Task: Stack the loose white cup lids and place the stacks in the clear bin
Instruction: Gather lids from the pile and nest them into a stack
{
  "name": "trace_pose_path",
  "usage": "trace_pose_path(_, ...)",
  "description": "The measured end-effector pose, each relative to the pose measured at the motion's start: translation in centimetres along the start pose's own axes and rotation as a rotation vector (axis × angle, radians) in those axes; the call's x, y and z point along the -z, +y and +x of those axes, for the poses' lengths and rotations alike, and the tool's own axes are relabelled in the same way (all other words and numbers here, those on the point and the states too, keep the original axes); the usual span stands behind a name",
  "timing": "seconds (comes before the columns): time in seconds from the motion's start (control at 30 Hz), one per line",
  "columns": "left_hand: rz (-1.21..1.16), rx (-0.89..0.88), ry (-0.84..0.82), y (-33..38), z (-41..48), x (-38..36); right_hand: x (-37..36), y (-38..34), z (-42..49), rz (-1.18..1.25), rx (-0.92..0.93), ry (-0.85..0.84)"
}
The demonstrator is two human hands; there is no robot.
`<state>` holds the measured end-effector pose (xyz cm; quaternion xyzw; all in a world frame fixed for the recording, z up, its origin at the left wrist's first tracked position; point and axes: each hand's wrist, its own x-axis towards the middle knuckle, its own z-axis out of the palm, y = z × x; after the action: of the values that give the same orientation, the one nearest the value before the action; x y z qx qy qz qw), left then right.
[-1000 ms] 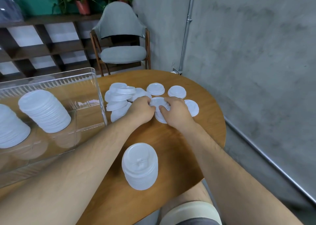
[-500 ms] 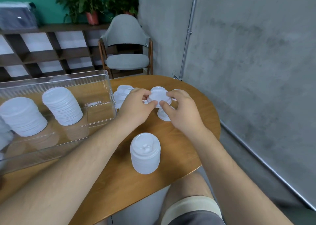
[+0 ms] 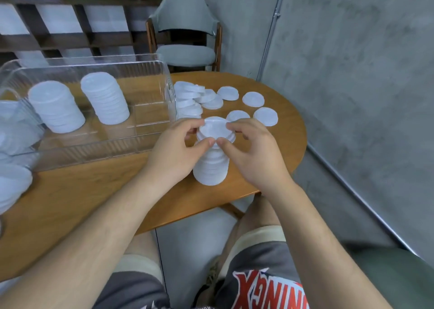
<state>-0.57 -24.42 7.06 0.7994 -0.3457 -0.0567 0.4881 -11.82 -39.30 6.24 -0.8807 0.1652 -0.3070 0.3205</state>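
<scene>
Over the round wooden table (image 3: 94, 191), the left hand (image 3: 173, 154) and right hand (image 3: 256, 156) pinch a few nested white plastic cup lids (image 3: 215, 130) by the rim, thumbs nearly touching. The lids seem to rest atop the tall white lid stack (image 3: 211, 171). Beyond lie loose flat white lids (image 3: 253, 98); to the left, the clear ribbed plastic bin (image 3: 94, 149) holds upright lid stacks (image 3: 105, 99).

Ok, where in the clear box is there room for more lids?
Inside the clear bin, the bare floor between the right-hand lid stack and its right wall. Also the table in front. Crowded: loose lids behind.
</scene>
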Motion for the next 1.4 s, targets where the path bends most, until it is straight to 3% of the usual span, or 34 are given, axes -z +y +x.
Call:
trace_pose_path(0.43,0.035,0.015,0.015,-1.5,-2.0,-0.2,-0.8,-0.1,-1.6,0.003,-0.024,-0.087)
trace_pose_path(1.1,0.144,0.034,-0.104,-1.9,-1.6,-0.5,-1.3,1.8,-2.1,0.058,-0.059,-0.104)
trace_pose_path(1.4,0.153,-0.024,-0.158,1.5,4.6,-1.5,-0.7,3.4,2.4,0.062,-0.097,0.036)
